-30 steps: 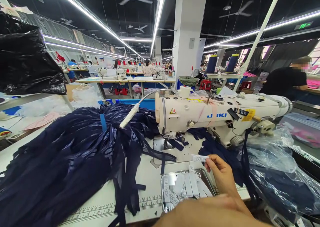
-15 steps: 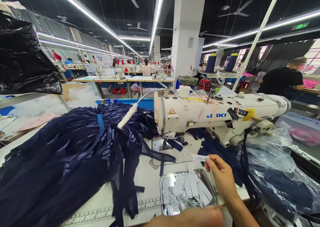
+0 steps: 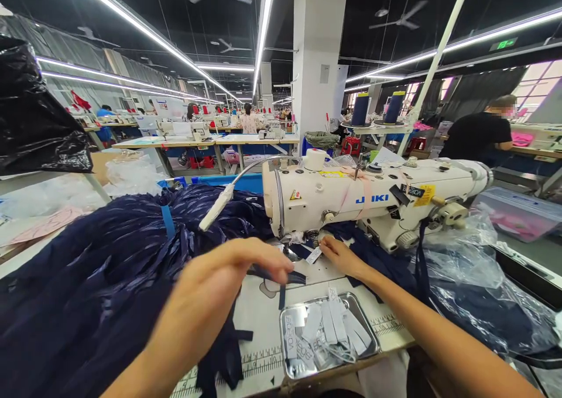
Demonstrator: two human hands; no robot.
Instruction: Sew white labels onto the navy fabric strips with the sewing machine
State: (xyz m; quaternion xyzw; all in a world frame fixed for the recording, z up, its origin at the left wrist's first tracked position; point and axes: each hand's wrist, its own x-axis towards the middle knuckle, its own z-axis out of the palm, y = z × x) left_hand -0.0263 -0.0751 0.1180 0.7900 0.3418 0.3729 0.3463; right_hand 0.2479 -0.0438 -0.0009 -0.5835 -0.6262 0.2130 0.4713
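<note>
My right hand (image 3: 342,256) pinches a small white printed label (image 3: 314,255) close to the needle area of a white sewing machine (image 3: 333,196). Reaching in from the left, my left hand (image 3: 237,275) has its fingers stretched toward the same spot, slightly blurred, and nothing shows in them. Navy fabric strips (image 3: 298,277) lie just beyond its fingertips. Below both hands, a metal tray (image 3: 287,370) holds several white labels (image 3: 338,319), some printed with lettering. A large bundle of navy fabric straps (image 3: 109,257), tied with a blue band (image 3: 167,221), spreads over the table's left side.
A lamp on a bendable neck (image 3: 217,206) leans out left of the machine head. Clear plastic bags (image 3: 465,269) with navy fabric lie to the right. Navy thread cones (image 3: 360,110) stand behind. A person in black (image 3: 476,131) sits at the far right.
My right hand has carried the label from above the tray up and left to the needle area. My left hand has risen from the bottom edge toward the machine. The view has shifted slightly.
</note>
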